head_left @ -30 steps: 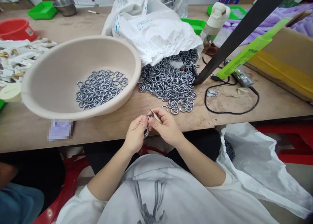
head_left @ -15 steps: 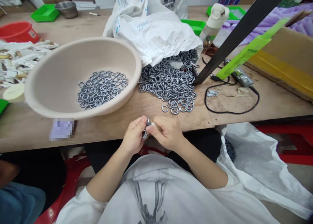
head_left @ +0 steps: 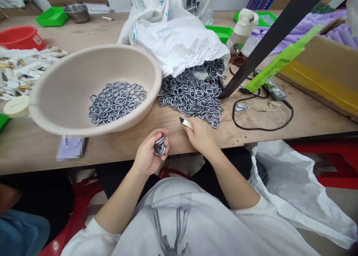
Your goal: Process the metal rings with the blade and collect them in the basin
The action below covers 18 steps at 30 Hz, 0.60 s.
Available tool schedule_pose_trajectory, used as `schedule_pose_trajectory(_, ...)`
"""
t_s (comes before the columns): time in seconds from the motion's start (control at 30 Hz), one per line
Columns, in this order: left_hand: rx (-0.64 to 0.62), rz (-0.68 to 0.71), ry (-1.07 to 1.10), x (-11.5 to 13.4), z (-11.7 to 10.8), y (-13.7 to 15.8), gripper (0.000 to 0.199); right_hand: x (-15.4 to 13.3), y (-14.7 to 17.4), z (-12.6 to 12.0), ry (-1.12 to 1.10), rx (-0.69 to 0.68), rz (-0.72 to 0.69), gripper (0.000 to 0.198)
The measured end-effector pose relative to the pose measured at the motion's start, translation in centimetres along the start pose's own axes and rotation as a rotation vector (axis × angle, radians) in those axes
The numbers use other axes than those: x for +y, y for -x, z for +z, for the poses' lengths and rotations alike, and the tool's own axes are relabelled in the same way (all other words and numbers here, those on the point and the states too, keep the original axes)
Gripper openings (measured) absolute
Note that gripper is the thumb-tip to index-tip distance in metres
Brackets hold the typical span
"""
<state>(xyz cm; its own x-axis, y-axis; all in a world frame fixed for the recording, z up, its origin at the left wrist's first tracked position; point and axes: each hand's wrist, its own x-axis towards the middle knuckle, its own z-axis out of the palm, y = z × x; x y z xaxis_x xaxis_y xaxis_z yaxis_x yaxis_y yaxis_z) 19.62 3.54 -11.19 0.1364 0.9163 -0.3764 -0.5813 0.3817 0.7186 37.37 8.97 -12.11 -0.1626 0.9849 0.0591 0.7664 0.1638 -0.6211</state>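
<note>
Several grey rings (head_left: 159, 146) lie in the curled fingers of my left hand (head_left: 147, 157), just past the table's front edge. My right hand (head_left: 203, 138) grips a small knife (head_left: 186, 122) with a pale handle and a short dark slanted blade pointing left. That hand rests at the front of a heap of grey rings (head_left: 191, 93), and its fingertips are hidden from me. The heap spills from a white sack (head_left: 179, 36). To the left stands a wide beige basin (head_left: 37, 110) with more grey rings (head_left: 117, 103) at its bottom.
A dark metal post (head_left: 260, 50) slants up right of the heap, beside a bright green strip (head_left: 279, 64) and a looped black cable (head_left: 263, 130). A cardboard box (head_left: 324, 73) is farther right. White pieces (head_left: 25, 69) lie left; an open white bag (head_left: 293, 185) hangs below.
My hands were together at the table edge and have parted. The right has moved right and forward to the heap with the knife; the left has turned up, showing its rings.
</note>
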Motion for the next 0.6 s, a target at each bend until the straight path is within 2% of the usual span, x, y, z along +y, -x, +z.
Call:
schedule_pose_trajectory(0.07,0.032,-0.001,0.01,-0.4,0.2,-0.2,0.028,-0.6,0.7,0.3,-0.443,-0.052,-0.048,0.023)
schedule_pose_trajectory(0.13,0.049,0.045,-0.028,-1.1,0.5,-0.4,0.038,-1.6,1.7,0.8,-0.856,-0.146,-0.014,0.032)
schedule_pose_trajectory(0.23,0.062,0.148,-0.106,-2.4,1.2,-0.5,0.05,-3.4,3.4,2.1,-1.165,-0.251,0.115,0.04)
schedule_pose_trajectory(0.3,0.064,0.178,-0.122,-2.8,1.4,-0.4,0.05,-4.0,4.1,2.8,-1.185,-0.218,0.153,0.041)
schedule_pose_trajectory(0.43,0.003,0.154,-0.122,-2.6,1.2,-0.1,0.05,-3.7,4.1,2.8,-1.065,-0.111,0.081,0.036)
schedule_pose_trajectory(0.5,-0.063,0.131,-0.138,-2.1,0.9,0.0,0.05,-3.1,3.8,2.0,-0.958,-0.085,0.005,0.034)
schedule_pose_trajectory(0.6,-0.109,0.114,-0.144,-1.5,0.7,0.3,0.05,-2.3,3.7,0.6,-0.641,-0.025,-0.231,0.04)
